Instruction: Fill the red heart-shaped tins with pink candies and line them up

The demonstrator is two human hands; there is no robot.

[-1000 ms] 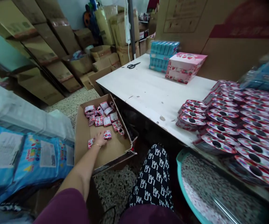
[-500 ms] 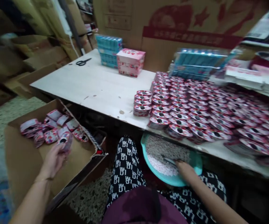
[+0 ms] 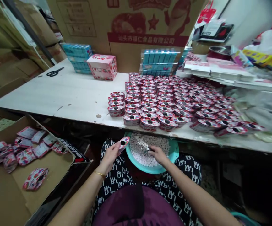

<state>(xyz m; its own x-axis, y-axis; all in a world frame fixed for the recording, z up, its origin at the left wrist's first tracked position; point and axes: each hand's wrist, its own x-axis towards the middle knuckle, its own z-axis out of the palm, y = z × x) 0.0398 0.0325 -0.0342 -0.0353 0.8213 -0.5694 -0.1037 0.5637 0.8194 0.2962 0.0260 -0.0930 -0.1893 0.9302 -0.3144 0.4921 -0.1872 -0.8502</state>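
Observation:
My left hand (image 3: 111, 155) is closed on a small red-and-pink strawberry-print box (image 3: 123, 143) with a round black hole, held beside a teal basin (image 3: 171, 154) on my lap. The basin is full of small pale candies (image 3: 140, 150). My right hand (image 3: 158, 153) reaches into the candies, fingers bent and pinched; what they hold is too small to name. On the white table (image 3: 62, 97) just above, several rows of the same small boxes (image 3: 159, 106) stand stacked.
An open carton (image 3: 11, 188) on the floor at my left holds several flat strawberry-print boxes. On the table's far side lie scissors (image 3: 54, 72), a pink box (image 3: 103, 66) and blue packs (image 3: 160, 61). Big cartons stand behind.
My left hand lifted a small box out of the floor carton and carried it right to the basin. My right hand moved deeper into the candies. My view swung right.

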